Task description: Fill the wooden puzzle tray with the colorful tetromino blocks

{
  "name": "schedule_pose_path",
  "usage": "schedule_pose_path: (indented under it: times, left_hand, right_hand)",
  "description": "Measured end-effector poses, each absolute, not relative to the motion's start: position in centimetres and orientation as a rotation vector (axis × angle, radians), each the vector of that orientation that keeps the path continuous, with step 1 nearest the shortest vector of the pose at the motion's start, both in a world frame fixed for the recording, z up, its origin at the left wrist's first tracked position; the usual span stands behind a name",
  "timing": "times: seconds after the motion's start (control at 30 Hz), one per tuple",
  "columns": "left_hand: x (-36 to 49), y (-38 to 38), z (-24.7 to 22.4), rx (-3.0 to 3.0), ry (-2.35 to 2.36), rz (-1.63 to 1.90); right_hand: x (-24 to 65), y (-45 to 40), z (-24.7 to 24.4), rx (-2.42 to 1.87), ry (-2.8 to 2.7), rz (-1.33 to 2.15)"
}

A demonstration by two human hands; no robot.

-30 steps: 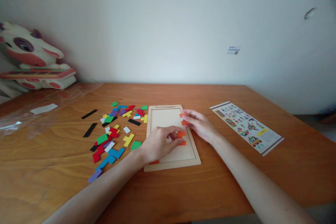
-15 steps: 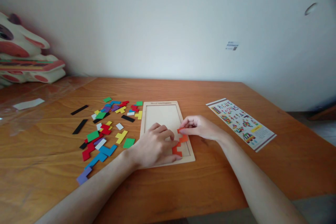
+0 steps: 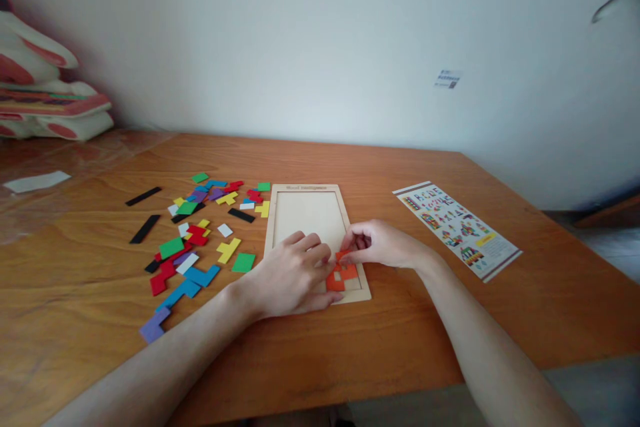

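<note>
A shallow wooden puzzle tray (image 3: 273,213) lies flat on the table, with orange puzzle pieces in its lower right part. My left hand (image 3: 297,273) rests over the tray's lower half, thumb and forefinger on either side of one orange puzzle piece (image 3: 335,283). From the right, my right hand (image 3: 383,244) pinches another orange piece (image 3: 342,256) with thumb and fingertips. Between them a further orange piece (image 3: 351,271) shows partly. My left palm hides the tray's lower left area.
Loose coloured pieces, among them a green square (image 3: 243,263) and a yellow piece (image 3: 229,250), are scattered left of the tray. A printed pattern sheet (image 3: 457,230) lies to the right. A toy keyboard (image 3: 55,103) stands at the far left, and a wall rises behind the table (image 3: 400,340).
My right hand has brought its orange piece slightly left and down, closer to the other orange pieces. My left hand stays almost in place. The view has shifted a little.
</note>
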State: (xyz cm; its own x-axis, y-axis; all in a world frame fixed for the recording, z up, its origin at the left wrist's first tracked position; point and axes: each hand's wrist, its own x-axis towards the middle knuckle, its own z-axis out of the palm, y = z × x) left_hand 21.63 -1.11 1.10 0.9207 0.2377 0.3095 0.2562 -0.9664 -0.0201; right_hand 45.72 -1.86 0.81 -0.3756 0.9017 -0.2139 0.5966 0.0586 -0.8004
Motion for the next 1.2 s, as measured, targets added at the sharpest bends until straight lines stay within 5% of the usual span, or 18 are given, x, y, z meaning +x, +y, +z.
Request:
schedule_pose_path:
  times: [0.5,0.97,1.2]
  left_hand:
    - [20.7,-0.9,2.2,-2.975,-0.187,-0.718]
    - [19.0,3.5,0.0,-2.908,-0.659,-0.8]
    - [19.5,2.5,0.6,-3.176,-0.268,-0.915]
  right_hand:
    - [46.5,-1.4,0.6,-1.412,-1.996,1.229]
    - [46.3,-1.9,1.6,-1.459,-2.131,1.212]
    - [46.5,-2.1,1.8,-1.364,-2.249,1.206]
